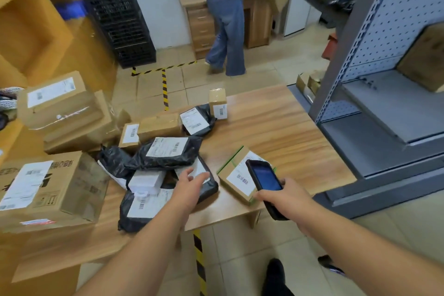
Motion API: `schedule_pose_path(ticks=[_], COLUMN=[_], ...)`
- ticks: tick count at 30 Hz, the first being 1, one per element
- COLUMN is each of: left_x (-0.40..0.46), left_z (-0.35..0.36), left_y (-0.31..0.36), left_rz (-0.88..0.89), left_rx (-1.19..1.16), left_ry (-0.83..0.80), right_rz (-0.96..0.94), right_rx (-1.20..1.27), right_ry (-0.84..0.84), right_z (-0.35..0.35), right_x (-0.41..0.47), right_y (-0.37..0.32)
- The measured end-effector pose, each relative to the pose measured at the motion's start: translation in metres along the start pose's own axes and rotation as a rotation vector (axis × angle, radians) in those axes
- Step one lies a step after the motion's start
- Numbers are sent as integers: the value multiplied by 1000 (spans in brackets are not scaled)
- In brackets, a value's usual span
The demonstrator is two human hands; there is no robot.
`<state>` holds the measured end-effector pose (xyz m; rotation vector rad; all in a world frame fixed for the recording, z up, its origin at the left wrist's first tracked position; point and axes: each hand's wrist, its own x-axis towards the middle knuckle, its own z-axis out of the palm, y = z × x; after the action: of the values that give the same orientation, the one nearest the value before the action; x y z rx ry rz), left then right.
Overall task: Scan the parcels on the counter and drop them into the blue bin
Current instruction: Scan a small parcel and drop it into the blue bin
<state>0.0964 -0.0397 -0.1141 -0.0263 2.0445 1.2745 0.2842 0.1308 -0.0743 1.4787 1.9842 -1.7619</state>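
meanwhile, the right hand (286, 196) grips a black scanner (264, 179) over a small brown box (236, 181) on the wooden counter (276, 122); the left hand (189, 186), fingers (200, 176) loosely spread, hovers above a black mailer (207, 186) nearby.

**One head-worn view, looking forward and down**

A single wide-angle camera sits at head height and tilts down over the wooden counter (276, 122), which fills the middle of the frame. Both forearms enter from the bottom edge, so the near end of the counter lies close below the lens. The upper frame reaches across the tiled floor (264, 72) to the far wall. Straight lines bow toward the edges, as on the grey shelving (374, 94) at right. No second view overlaps it.
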Motion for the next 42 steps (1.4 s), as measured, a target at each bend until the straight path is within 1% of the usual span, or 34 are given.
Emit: schedule_pose_path(ticks=[7,13,20,23,27,30,35,38,42], left_x=[31,60,123,155,209,252,295,319,345], left_z=[44,59,53,47,38,34,35,41,50], left_y=[41,68,98,117,142,157,188,198,209], left_rz=[47,66,56,77,115,177,217,238,330], left_rx=[99,155,255,319,440,504,590,671,753], left_ry=[-9,13,-17,-34,-56,-78,-123,-115,-86], right_rz=[-12,12,76,103,147,178,209,241,281], right_rx=[-22,-18,12,6,-7,-7,2,30,34], right_ry=[-18,-13,-31,-8,11,23,34,37,38], right_z=[-57,-69,-55,-43,-25,-12,3,8,12], right_x=[53,84,128,148,176,194,218,229,240], right_y=[-29,-44,-70,-85,-102,-114,-129,-135,-137])
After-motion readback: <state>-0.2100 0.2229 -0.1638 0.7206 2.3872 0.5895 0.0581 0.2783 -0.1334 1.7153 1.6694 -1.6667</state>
